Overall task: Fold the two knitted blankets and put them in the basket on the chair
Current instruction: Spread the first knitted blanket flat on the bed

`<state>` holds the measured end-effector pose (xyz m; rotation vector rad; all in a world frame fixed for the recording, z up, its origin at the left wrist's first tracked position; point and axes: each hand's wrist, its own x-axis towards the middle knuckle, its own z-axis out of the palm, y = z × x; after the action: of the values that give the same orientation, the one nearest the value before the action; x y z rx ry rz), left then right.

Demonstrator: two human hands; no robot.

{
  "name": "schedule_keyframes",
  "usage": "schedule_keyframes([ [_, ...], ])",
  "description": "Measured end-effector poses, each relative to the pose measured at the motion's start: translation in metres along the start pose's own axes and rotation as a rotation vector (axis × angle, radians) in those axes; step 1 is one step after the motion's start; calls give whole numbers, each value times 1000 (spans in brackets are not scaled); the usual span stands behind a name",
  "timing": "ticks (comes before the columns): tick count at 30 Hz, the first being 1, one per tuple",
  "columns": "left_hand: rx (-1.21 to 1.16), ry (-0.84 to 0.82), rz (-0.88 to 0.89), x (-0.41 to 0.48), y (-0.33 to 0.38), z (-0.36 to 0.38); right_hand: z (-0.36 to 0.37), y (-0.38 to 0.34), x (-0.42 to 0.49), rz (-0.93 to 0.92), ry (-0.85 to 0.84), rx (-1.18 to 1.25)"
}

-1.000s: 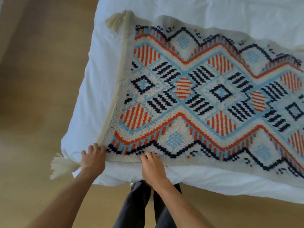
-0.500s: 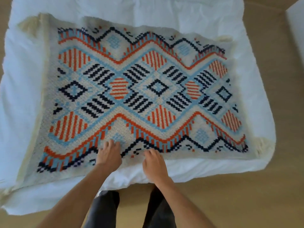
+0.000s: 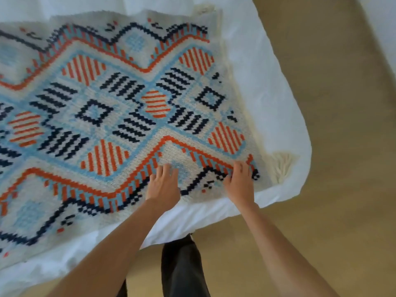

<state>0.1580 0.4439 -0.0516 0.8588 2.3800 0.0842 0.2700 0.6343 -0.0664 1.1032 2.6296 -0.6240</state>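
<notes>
A knitted blanket (image 3: 120, 116) with orange, light blue and navy zigzags and diamonds lies spread flat on a white bed (image 3: 267, 103). A cream tassel (image 3: 282, 166) marks its near right corner. My left hand (image 3: 164, 185) rests flat on the blanket's near edge with fingers straight. My right hand (image 3: 240, 183) presses on the same edge close to the right corner, fingers extended. No second blanket, basket or chair is in view.
The white bedding hangs over the bed's near edge (image 3: 192, 221). Tan floor (image 3: 342, 146) lies to the right and in front. My dark trouser legs (image 3: 184, 269) stand against the bed edge. A pale surface (image 3: 383, 24) shows at the top right.
Both hands have slid to the right along the blanket's near edge, from its left corner to near its right corner. The view has swung right with them.
</notes>
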Motion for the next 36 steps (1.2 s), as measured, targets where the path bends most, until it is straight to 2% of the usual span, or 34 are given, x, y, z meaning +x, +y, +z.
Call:
schedule_keyframes([
  [3, -6, -6, 69, 24, 49, 2, -17, 49, 25, 143, -82, 70],
  [6, 9, -37, 75, 40, 80, 5, -25, 82, 38, 199, -125, 89],
  [9, 24, -63, 55, 48, 89, 7, -30, 107, 42, 283, -110, 5],
  [15, 56, -113, 49, 52, 84, 4, -33, 147, 29, 504, -198, -2],
  [20, 85, -113, 9, 57, 93, 5, -35, 140, 38, 277, -49, -115],
  [22, 74, -125, -13, 61, 97, 4, -34, 134, 46, 221, -45, -6],
  [25, 8, -153, -55, 65, 101, 0, -33, 127, 56, 279, -57, 245],
  [29, -39, -144, -43, 73, 103, -10, -40, 108, 51, 216, 17, 322],
  [32, -169, -118, -20, 83, 110, -25, -40, 80, 35, 114, 74, 305],
  [36, -473, -58, -65, 98, 122, -54, -29, 27, 1, -80, 85, 238],
])
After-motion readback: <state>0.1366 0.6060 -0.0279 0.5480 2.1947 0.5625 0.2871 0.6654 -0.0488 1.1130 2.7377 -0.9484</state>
